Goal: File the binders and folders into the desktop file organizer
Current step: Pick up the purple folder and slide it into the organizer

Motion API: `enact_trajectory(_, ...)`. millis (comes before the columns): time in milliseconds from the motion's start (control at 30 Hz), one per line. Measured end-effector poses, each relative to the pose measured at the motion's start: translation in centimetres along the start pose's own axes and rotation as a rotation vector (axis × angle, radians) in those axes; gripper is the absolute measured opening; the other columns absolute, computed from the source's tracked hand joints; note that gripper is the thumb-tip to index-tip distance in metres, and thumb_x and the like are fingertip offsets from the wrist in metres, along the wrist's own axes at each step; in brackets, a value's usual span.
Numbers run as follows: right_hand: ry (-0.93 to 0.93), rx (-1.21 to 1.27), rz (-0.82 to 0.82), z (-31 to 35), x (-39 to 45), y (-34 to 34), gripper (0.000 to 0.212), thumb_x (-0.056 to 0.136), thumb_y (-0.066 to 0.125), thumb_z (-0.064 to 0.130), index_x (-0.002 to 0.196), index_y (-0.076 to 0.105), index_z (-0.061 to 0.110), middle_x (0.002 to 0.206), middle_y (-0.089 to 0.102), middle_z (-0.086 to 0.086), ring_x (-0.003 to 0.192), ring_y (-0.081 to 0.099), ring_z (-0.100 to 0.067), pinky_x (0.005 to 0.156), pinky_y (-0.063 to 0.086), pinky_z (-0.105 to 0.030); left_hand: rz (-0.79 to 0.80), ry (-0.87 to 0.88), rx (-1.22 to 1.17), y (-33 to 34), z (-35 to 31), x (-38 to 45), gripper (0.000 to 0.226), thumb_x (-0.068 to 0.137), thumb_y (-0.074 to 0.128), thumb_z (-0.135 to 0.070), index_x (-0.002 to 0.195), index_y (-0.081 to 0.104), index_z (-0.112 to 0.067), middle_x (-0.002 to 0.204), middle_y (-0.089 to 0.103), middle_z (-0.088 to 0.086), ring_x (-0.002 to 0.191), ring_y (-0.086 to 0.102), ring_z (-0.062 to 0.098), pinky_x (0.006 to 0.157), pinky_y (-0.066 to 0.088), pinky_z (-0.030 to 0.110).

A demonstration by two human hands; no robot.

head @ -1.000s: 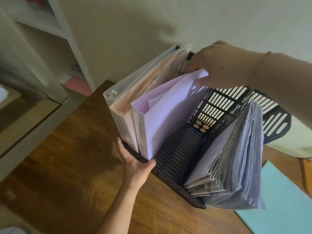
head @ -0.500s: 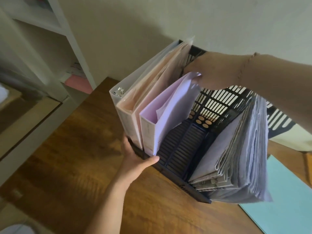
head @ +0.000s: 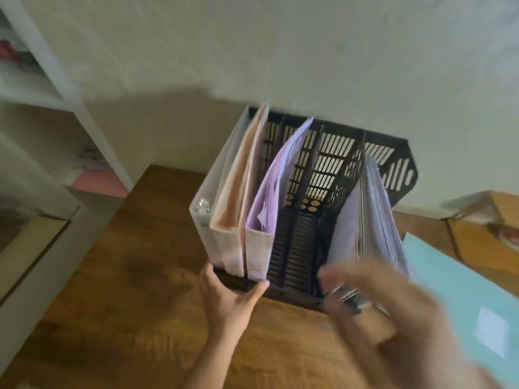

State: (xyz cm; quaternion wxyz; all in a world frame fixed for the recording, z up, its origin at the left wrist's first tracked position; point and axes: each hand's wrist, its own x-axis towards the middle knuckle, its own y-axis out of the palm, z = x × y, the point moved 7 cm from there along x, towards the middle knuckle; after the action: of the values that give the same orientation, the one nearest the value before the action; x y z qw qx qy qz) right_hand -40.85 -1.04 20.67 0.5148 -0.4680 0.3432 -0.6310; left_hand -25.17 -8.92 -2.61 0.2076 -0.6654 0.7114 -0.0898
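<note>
A black slotted file organizer (head: 331, 169) stands on the wooden desk against the wall. Its left slots hold a white ring binder (head: 216, 197), a peach folder (head: 238, 192) and a lilac folder (head: 269, 197). The middle slots are bare. A thick grey-lilac bundle of papers (head: 373, 220) leans in the right slot. My left hand (head: 227, 299) grips the organizer's front left corner. My right hand (head: 373, 307) is blurred, fingers spread, in front of the organizer's lower right, holding nothing.
A teal folder (head: 460, 293) lies flat on the desk (head: 140, 276) to the right. A white shelf unit (head: 70, 113) with a pink item (head: 101, 183) stands at the left. A second wooden surface (head: 491, 226) sits at the far right.
My right hand has let go of the lilac folder's top and dropped down to the front right. The lilac folder now stands in its slot. The view has swung to face the organizer.
</note>
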Motion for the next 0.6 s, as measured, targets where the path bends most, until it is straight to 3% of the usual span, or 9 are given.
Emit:
enact_trajectory(33, 0.059, 0.108, -0.032, 0.3, -2.8, 2.2, 0.068, 0.066, 0.073, 0.025, 0.124, 0.044, 0.048, 0.098, 0.055, 0.039, 0.089, 0.05, 0.016, 0.071, 0.041, -0.001, 0.031, 0.007, 0.024, -0.1, 0.4, -0.5, 0.122, 0.039, 0.077, -0.075, 0.138, 0.032, -0.02, 0.137, 0.043, 0.003, 0.127, 0.043, 0.022, 0.104, 0.043, 0.042)
enact_trajectory(67, 0.131, 0.164, -0.005, -0.5, -5.1, 5.0, 0.062, 0.071, 0.071, 0.031, 0.127, 0.047, 0.042, 0.108, 0.057, 0.033, 0.097, 0.053, 0.012, 0.078, 0.042, -0.003, 0.071, 0.018, 0.036, -0.2, 0.7, -0.8, 0.116, 0.041, 0.077, -0.076, 0.136, 0.037, -0.022, 0.134, 0.046, 0.002, 0.125, 0.047, 0.022, 0.102, 0.046, 0.042)
enact_trajectory(133, 0.358, 0.159, 0.126, -3.6, -7.8, 10.7, 0.061, 0.079, 0.06, 0.046, 0.135, 0.046, 0.028, 0.131, 0.054, 0.014, 0.122, 0.05, -0.01, 0.1, 0.042, -0.022, 0.158, 0.035, 0.013, -0.5, 1.5, -0.6, 0.103, 0.045, 0.079, -0.074, 0.131, 0.049, -0.024, 0.126, 0.054, -0.001, 0.117, 0.056, 0.019, 0.096, 0.051, 0.04)
enact_trajectory(200, 0.447, 0.115, 0.225, -5.7, -8.0, 15.0, 0.06, 0.084, 0.042, 0.056, 0.137, 0.043, 0.028, 0.139, 0.048, 0.013, 0.133, 0.04, -0.016, 0.112, 0.029, -0.036, 0.245, 0.062, 0.04, -0.8, 1.7, 0.1, 0.093, 0.054, 0.083, -0.066, 0.132, 0.053, -0.022, 0.123, 0.062, -0.002, 0.113, 0.061, 0.017, 0.094, 0.051, 0.034)
enact_trajectory(267, 0.497, 0.056, 0.277, -6.0, -7.4, 16.4, 0.052, 0.092, 0.035, 0.054, 0.14, 0.037, 0.033, 0.141, 0.043, 0.018, 0.137, 0.031, -0.012, 0.117, 0.012, -0.041, 0.322, 0.066, 0.097, -0.9, 1.7, 0.8, 0.082, 0.064, 0.085, -0.051, 0.134, 0.053, -0.02, 0.122, 0.066, -0.003, 0.11, 0.062, 0.014, 0.091, 0.05, 0.028)
enact_trajectory(367, 0.55, 0.009, 0.273, -5.7, -7.4, 17.5, 0.041, 0.098, 0.036, 0.045, 0.137, 0.04, 0.036, 0.135, 0.051, 0.017, 0.133, 0.034, -0.012, 0.117, 0.003, -0.045, 0.35, 0.08, 0.117, -0.8, 1.5, 1.3, 0.07, 0.068, 0.083, -0.046, 0.127, 0.06, -0.018, 0.114, 0.07, -0.003, 0.103, 0.067, 0.015, 0.086, 0.053, 0.03)
enact_trajectory(467, 0.609, 0.039, 0.223, -5.5, -7.4, 17.0, 0.022, 0.097, 0.039, 0.039, 0.114, 0.053, 0.038, 0.111, 0.06, 0.02, 0.123, 0.042, -0.014, 0.117, 0.004, -0.048, 0.338, 0.098, 0.147, -0.7, 1.7, 0.5, 0.061, 0.069, 0.083, -0.046, 0.12, 0.065, -0.018, 0.105, 0.073, -0.004, 0.098, 0.069, 0.018, 0.08, 0.056, 0.032)
enact_trajectory(533, 0.623, 0.103, 0.206, -5.6, -7.6, 17.0, 0.015, 0.096, 0.043, 0.034, 0.103, 0.056, 0.037, 0.102, 0.058, 0.022, 0.126, 0.04, -0.014, 0.117, -0.002, -0.048, 0.301, 0.125, 0.161, -0.9, 1.5, -0.1, 0.057, 0.071, 0.082, -0.046, 0.118, 0.065, -0.019, 0.102, 0.073, -0.004, 0.096, 0.069, 0.02, 0.075, 0.053, 0.028)
enact_trajectory(600, 0.618, 0.124, 0.269, -5.9, -7.7, 17.0, 0.015, 0.097, 0.043, 0.034, 0.103, 0.057, 0.036, 0.107, 0.06, 0.021, 0.135, 0.032, -0.016, 0.116, -0.004, -0.048, 0.276, 0.132, 0.172, -1.0, 1.2, -0.3, 0.058, 0.072, 0.082, -0.047, 0.12, 0.065, -0.019, 0.105, 0.073, -0.002, 0.097, 0.069, 0.021, 0.073, 0.05, 0.027)
